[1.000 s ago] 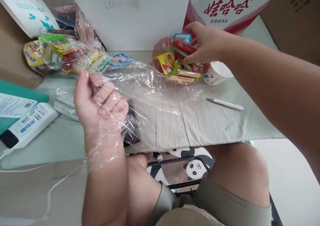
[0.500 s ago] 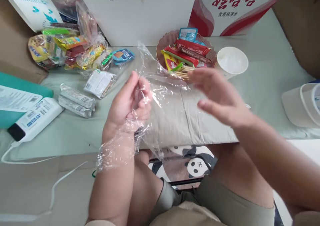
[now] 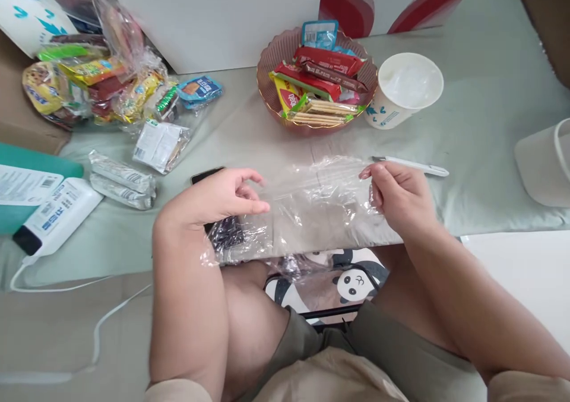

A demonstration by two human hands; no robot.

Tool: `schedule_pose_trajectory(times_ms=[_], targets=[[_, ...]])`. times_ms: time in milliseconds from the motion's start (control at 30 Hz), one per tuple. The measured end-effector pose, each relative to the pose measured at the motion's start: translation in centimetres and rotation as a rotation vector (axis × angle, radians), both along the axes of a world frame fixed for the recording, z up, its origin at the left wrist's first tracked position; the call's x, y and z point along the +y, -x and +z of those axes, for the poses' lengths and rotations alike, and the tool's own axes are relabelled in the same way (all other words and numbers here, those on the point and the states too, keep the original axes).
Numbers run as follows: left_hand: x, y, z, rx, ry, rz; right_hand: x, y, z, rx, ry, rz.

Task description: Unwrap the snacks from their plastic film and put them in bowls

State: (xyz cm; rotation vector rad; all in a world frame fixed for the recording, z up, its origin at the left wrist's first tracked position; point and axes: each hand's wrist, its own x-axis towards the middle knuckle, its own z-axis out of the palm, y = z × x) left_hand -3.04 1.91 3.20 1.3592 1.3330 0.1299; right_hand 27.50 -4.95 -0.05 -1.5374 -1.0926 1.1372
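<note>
A sheet of clear, crinkled plastic film (image 3: pixel 307 206) stretches between my hands over the table's front edge. My right hand (image 3: pixel 398 197) is closed on its right end, thumb against the fingers. At the left end, my left hand (image 3: pixel 227 197) has its fingers apart, with the thumb stretched out; the film hangs beside and below it. Past my right hand lies a slim white-handled tool, perhaps a utility knife (image 3: pixel 427 167). A dark object, seemingly a phone (image 3: pixel 205 175), is mostly hidden by my left hand.
A pink glass bowl (image 3: pixel 267 63) of wrapped snacks stands behind the film, beside a white paper cup (image 3: pixel 392 96). More packaged snacks (image 3: pixel 107 87) pile up at the left, near silver packets (image 3: pixel 122 182) and a white bottle-like device (image 3: pixel 60 215) with a cable. A white bucket (image 3: pixel 541 164) stands right.
The film has gone from bunched around my left hand and wrist to spread between both hands. My right hand has closed on it; my left has opened. The view has shifted.
</note>
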Motion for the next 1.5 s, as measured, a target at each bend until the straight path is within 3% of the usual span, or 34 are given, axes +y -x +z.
schedule_pose_trajectory(times_ms=[33, 100, 233, 333, 433, 533, 633, 733, 900, 1067, 1200, 1367, 1433, 1500], targets=[[0.2, 0.2, -0.3, 0.044, -0.001, -0.03, 0.0, -0.5, -0.1, 0.013, -0.016, -0.051], [0.5, 0.3, -0.7, 0.058, -0.092, 0.038, 0.1, -1.6, -0.1, 0.041, -0.033, -0.15], [0.8, -0.4, -1.1, -0.218, -0.312, 0.479, 0.2, -3.3, -0.5, 0.063, 0.042, -0.241], [0.8, -1.5, -1.0, -0.428, -0.231, 0.688, 0.0, -4.3, -1.6, -0.162, -0.001, -0.127], [0.8, -2.4, -1.1, -0.367, -0.135, 0.653, 0.0, -5.2, -2.7, -0.442, -0.311, 0.013], [0.8, -3.2, -1.0, -0.294, -0.142, 0.619, 0.1, -5.7, -3.3, -0.463, -0.485, 0.291], [0.8, -4.2, -0.9, -0.266, -0.147, 0.625, -0.1, -4.7, -3.4, -0.428, -0.537, 0.528], [0.6, -5.0, -0.9, -0.252, -0.146, 0.625, -0.5, -2.5, -3.4, -0.465, -0.453, 0.614], [0.5, -4.5, -1.1, -0.255, -0.186, 0.593, -0.5, -1.0, -2.6, -0.472, -0.144, 0.434], [0.5, -3.2, -1.0, -0.266, -0.237, 0.633, -0.2, -1.3, -1.9, -0.076, 0.014, 0.418], [0.8, -2.8, -1.2, -0.319, -0.24, 0.663, 0.0, -0.8, -2.0, 0.078, 0.139, 0.287], [1.3, -2.6, -1.8, -0.472, -0.21, 0.934, 1.0, -0.8, -1.6, 0.225, 0.193, 0.022], [1.0, -2.9, -1.9, -0.539, -0.101, 0.867, 1.5, -1.1, -1.7, 0.292, 0.182, -0.066], [0.5, -3.4, -1.9, -0.512, 0.033, 0.649, 2.0, -1.7, -2.0, 0.322, 0.165, -0.097]])
